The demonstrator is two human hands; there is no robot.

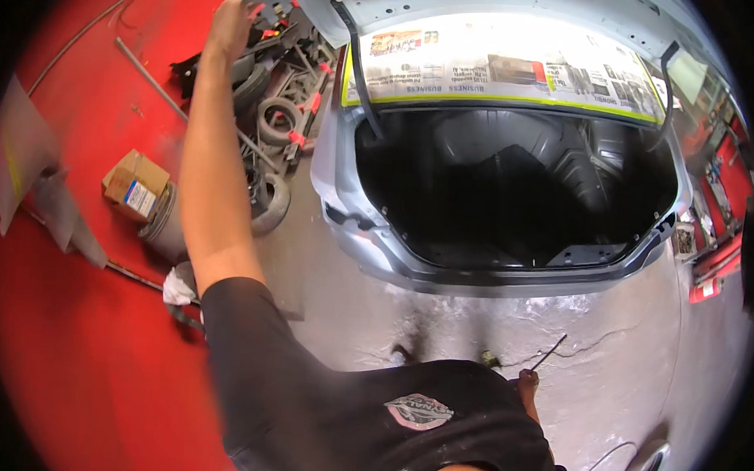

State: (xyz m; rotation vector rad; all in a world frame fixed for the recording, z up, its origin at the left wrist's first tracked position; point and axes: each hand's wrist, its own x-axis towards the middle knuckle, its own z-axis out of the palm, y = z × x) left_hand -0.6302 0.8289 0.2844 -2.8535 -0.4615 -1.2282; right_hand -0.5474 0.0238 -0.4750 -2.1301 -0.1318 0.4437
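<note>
My left arm is raised high. At its end my left hand (227, 29) meets the edge of the raised trunk lid (452, 1) of a silver car, its fingertips partly hidden there. Low by my right side, my right hand (528, 380) is closed round a thin dark rod (551, 351), which points up and away; its exact kind cannot be made out. Between the hands gapes the car's open trunk (511, 199), dark inside with bare metal showing. Newspaper sheets (457, 68) edged with yellow-green tape cover the rear window.
Left of the car lie several tires (279, 120) and loose parts on a rack. A cardboard box (135, 185) sits on a bucket (168, 228) by the red wall (99, 350). Shelves with tools and a red container (706, 290) stand right. A ring-shaped object (647, 467) is lower right.
</note>
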